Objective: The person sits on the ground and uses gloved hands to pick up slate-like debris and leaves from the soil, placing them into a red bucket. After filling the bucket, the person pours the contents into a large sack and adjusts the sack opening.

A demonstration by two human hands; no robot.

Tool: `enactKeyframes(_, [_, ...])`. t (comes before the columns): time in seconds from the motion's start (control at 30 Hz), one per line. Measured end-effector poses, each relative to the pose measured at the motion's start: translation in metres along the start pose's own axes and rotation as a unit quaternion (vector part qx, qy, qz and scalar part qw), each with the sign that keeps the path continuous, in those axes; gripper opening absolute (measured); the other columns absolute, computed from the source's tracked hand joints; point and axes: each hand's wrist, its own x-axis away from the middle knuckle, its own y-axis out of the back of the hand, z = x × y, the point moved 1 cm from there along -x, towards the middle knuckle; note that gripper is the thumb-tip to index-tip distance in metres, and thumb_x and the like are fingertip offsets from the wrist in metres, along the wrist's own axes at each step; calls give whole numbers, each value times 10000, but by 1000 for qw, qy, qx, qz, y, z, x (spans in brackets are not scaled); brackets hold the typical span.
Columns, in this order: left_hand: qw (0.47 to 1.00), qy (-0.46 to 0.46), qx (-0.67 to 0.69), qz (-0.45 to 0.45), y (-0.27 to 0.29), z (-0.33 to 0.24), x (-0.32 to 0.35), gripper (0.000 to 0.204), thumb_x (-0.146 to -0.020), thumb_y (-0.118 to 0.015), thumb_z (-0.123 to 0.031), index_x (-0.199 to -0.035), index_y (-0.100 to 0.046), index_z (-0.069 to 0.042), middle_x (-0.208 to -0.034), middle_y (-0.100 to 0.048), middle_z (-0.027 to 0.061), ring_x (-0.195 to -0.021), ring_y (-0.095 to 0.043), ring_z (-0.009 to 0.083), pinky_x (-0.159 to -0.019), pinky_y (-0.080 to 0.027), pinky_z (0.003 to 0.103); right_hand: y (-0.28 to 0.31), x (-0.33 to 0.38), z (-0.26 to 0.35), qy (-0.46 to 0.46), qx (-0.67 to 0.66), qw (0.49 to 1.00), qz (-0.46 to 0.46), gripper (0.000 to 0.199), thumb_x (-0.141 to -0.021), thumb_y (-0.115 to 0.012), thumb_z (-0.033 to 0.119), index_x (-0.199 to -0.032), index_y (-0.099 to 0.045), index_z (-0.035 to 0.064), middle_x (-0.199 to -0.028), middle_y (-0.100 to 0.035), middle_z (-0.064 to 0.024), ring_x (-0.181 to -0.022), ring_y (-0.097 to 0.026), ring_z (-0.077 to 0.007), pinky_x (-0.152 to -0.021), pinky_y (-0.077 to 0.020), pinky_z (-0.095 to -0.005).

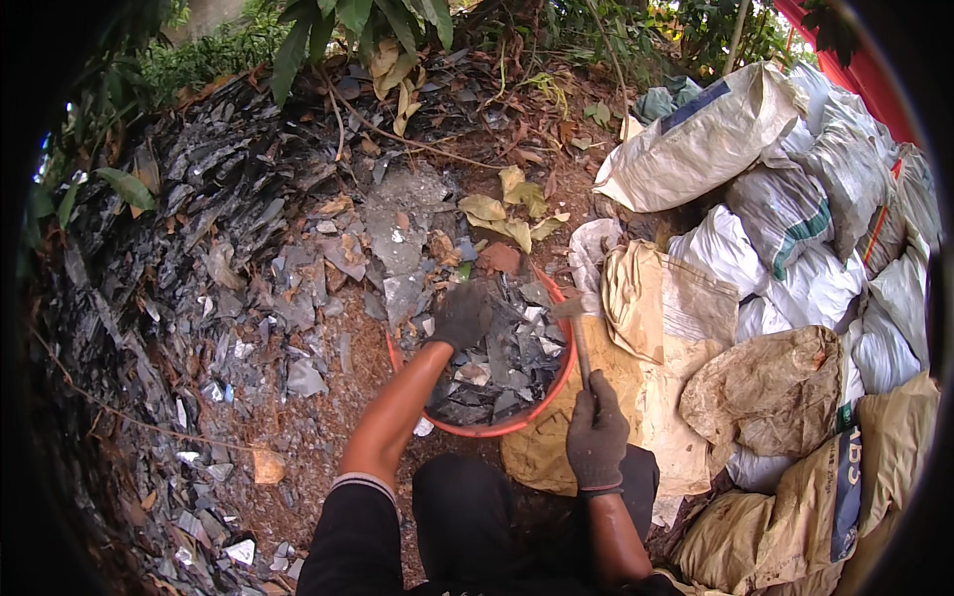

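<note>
A round orange-red basin [494, 430] stands on the ground in front of my knees, filled with broken dark, shiny shards [507, 363] that look like glass. My left hand [463, 316], in a dark glove, is over the basin's upper left part, at the shards. Its fingers blend into the dark pieces, so what they grip, if anything, cannot be made out. My gloved right hand [597, 433] is closed around the handle of a hammer [582, 348] to the right of the basin. The hammer stands roughly upright in view, its head close to the basin's right rim.
A large heap of dark flat shards [189, 228] covers the left side, with loose pieces on the soil. Flattened brown sacks [666, 382] lie right of the basin. Filled white sacks [785, 223] are piled beyond them. Dry leaves [512, 214] and branches lie behind the basin.
</note>
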Motion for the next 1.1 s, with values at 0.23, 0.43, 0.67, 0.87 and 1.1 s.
enactKeyframes(0.23, [987,-92,39,127,9,33,11,532,-901,-578,-270,-1424,-547,-178,-1419,-522,158,-1281,-495,416,-1126,-373,511,-44,-7,3,155,67,977,131,378,-900,-668,166,-1278,-654,156,-822,-649,-140,-734,-670,-343,-621,-526,-456])
enactKeyframes(0.43, [978,-188,-27,88,18,58,33,583,-849,-613,-148,-1425,-531,-125,-1420,-496,224,-1321,-460,427,-1154,-346,497,-75,5,-10,81,151,957,235,323,-939,-640,238,-1261,-636,225,-840,-661,-148,-760,-678,-374,-645,-530,-495])
enactKeyframes(0.67, [994,-63,21,85,25,25,18,837,-814,-707,-419,-1550,-364,-216,-1579,-338,191,-1465,-294,421,-1194,-231,584,-71,-29,32,61,13,997,44,295,-960,-616,190,-1254,-626,165,-850,-656,-179,-772,-660,-395,-652,-512,-494])
enactKeyframes(0.87, [978,-66,-65,186,2,9,25,994,-793,-636,-730,-1589,-321,-224,-1674,-160,201,-1552,-103,404,-1200,-111,643,-89,-50,-12,-7,63,979,193,215,-968,-594,225,-1152,-664,140,-865,-685,-238,-813,-673,-443,-700,-533,-518])
enactKeyframes(1.1, [995,35,32,84,16,33,15,970,-791,-695,-663,-1558,-371,-164,-1551,-398,221,-1502,-261,411,-1187,-240,546,-49,-63,18,-2,-36,999,24,244,-982,-619,134,-1207,-659,47,-939,-713,-233,-847,-728,-351,-715,-551,-409])
